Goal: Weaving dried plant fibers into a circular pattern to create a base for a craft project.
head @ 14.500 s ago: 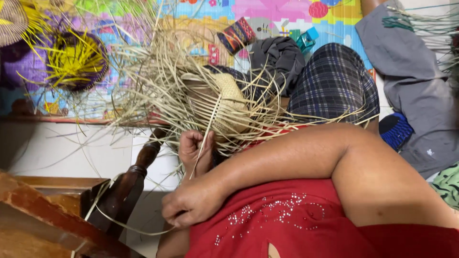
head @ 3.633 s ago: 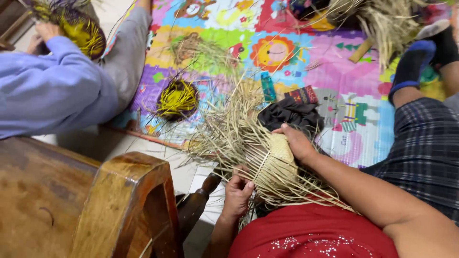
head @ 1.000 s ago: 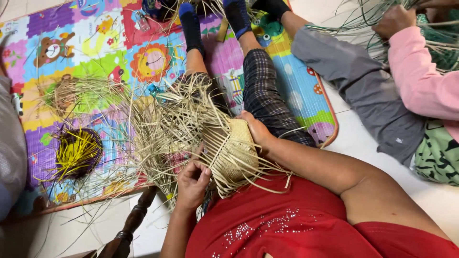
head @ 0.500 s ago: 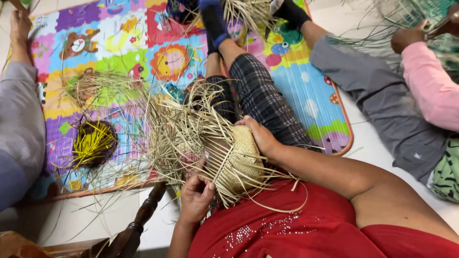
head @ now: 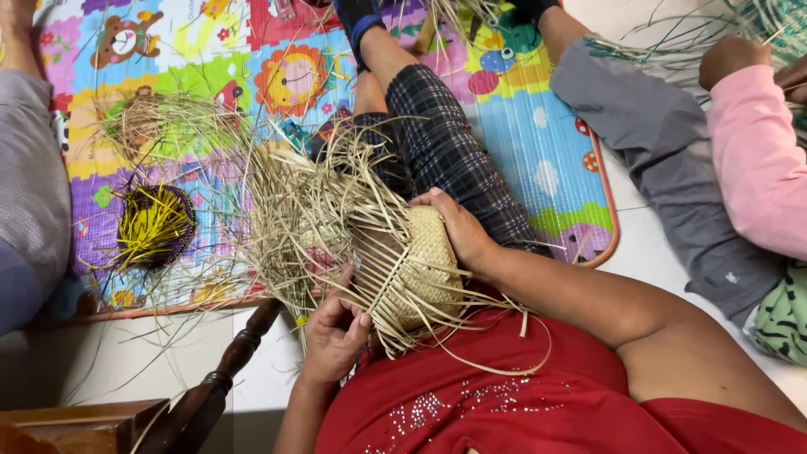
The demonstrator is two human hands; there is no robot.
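Observation:
A half-woven straw basket (head: pixel 416 269) lies on its side in my lap, its woven bottom toward me and many loose pale strands (head: pixel 303 202) fanning out to the left. My right hand (head: pixel 458 231) cups the rounded woven base from the upper right. My left hand (head: pixel 334 332) grips the strands at the basket's lower left edge, fingers curled on them. My leg in dark checked trousers (head: pixel 437 143) stretches away under the work.
A colourful foam play mat (head: pixel 277 76) covers the floor. A small yellow and purple woven piece (head: pixel 155 223) sits on it at left. Other people sit around: a grey sleeve (head: pixel 29 185) at left, grey trousers (head: pixel 664 160) and a pink sleeve (head: pixel 756 160) at right. A dark wooden furniture leg (head: pixel 210 387) stands at lower left.
The view has shifted and come closer to the basket. My left hand has moved up onto the strands at the basket's edge; my right hand stays cupped on the base.

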